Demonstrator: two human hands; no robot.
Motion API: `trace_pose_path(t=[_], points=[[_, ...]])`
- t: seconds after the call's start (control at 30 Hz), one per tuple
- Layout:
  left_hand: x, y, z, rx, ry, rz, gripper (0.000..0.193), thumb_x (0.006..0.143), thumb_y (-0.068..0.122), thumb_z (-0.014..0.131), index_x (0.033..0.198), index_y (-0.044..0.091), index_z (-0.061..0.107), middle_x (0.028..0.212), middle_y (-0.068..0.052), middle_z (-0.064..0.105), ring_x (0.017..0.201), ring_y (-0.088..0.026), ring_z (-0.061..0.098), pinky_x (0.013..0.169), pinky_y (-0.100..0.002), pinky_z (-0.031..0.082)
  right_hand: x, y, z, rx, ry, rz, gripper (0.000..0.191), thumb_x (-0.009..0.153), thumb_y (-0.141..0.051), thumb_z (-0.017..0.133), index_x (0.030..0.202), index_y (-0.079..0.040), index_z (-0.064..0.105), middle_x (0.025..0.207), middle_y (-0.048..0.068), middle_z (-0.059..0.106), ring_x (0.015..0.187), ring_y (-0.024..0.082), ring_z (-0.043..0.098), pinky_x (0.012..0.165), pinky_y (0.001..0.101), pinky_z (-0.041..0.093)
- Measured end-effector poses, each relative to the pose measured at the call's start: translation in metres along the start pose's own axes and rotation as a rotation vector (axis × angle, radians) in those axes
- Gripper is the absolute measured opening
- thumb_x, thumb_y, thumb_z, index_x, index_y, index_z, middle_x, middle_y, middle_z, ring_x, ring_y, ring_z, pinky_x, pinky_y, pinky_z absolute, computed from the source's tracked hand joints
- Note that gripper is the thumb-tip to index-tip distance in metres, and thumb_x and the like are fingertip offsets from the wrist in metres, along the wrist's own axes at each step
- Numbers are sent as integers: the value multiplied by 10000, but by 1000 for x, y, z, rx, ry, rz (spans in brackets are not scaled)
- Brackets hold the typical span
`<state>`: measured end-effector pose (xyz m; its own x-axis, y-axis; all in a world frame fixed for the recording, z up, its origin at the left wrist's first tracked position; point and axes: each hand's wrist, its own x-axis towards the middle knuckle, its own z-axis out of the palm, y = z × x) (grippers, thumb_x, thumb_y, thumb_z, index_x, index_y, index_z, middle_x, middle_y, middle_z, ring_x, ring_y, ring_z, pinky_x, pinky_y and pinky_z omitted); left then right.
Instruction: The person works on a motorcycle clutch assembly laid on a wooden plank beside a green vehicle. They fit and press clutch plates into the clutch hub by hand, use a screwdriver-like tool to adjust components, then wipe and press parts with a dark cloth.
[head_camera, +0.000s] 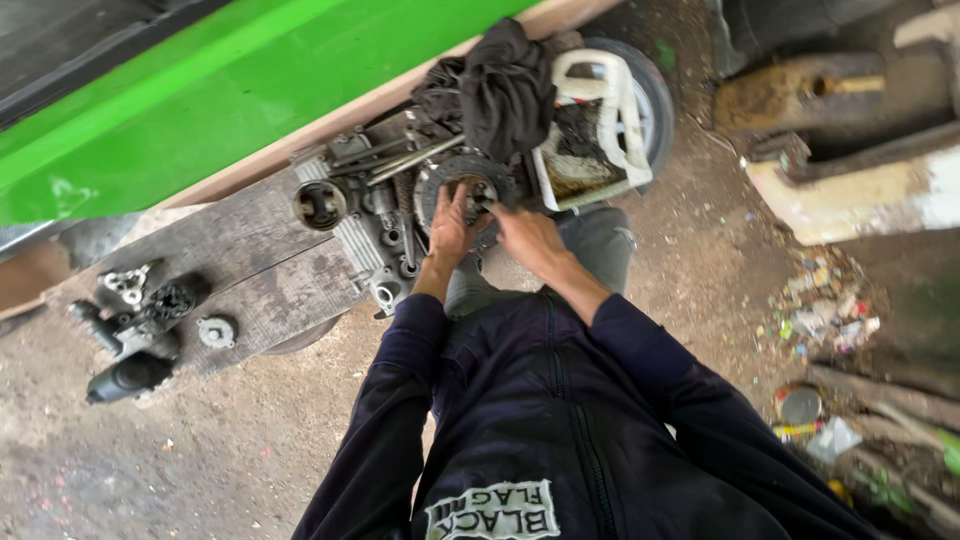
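Presently, my left grip (452, 222) lies open, fingers spread on the round clutch assembly (466, 188); my right grip (524, 232) pinches its rim.

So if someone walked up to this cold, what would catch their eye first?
Probably the bright green panel across the upper left, then the two hands at the centre: the left hand and right hand both rest on a round, dark engine part on a worn wooden board. Right behind it sit a black rag and a grimy white container.
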<state>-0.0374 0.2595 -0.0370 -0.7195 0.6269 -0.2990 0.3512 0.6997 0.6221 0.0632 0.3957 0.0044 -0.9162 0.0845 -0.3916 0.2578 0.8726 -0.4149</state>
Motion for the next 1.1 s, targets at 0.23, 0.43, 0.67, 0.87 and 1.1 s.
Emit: trace_pose_path(t=[0.23, 0.43, 0.67, 0.87, 1.1], points=[[-5, 9, -6, -101, 27, -38, 899, 864, 357, 803, 1559, 121, 283, 1559, -289, 354, 1487, -464, 287, 1234, -447, 286, -16, -16, 16, -17, 72, 6, 591, 919, -108, 650, 1467, -30, 443, 953, 301, 694, 751, 409, 725, 669, 503, 586], [-3, 7, -3, -99, 8, -81, 909, 869, 382, 808, 1558, 110, 281, 1559, -312, 347, 1463, -468, 290, 1192, -467, 314, -7, -13, 4, 29, 95, 59, 544, 914, -113, 665, 1420, -53, 476, 1057, 320, 680, 737, 407, 730, 669, 495, 610], [-2, 1, 9, -110, 8, -49, 910, 894, 404, 774, 1585, 78, 280, 1577, -254, 380, 1510, -453, 290, 1226, -460, 327, -8, -29, -2, 71, 78, 125, 472, 935, -96, 657, 1369, 12, 505, 784, 209, 695, 668, 339, 728, 590, 460, 607], [1, 6, 5, -20, -114, -128, 921, 905, 466, 740, 1572, 96, 224, 1596, -358, 200, 1458, -443, 285, 1184, -419, 339, -11, -23, -2, 116, 33, 206, 500, 934, -182, 688, 1383, -36, 524, 727, 182, 674, 598, 317, 710, 557, 437, 613], [-7, 19, -2, -148, -91, -69, 818, 883, 381, 722, 1586, 237, 330, 1607, -316, 296, 1465, -457, 377, 1192, -450, 397, -10, -2, -8, 297, -126, 326, 295, 1004, -198, 639, 1285, -109, 630, 825, 141, 749, 635, 290, 729, 568, 425, 612]])
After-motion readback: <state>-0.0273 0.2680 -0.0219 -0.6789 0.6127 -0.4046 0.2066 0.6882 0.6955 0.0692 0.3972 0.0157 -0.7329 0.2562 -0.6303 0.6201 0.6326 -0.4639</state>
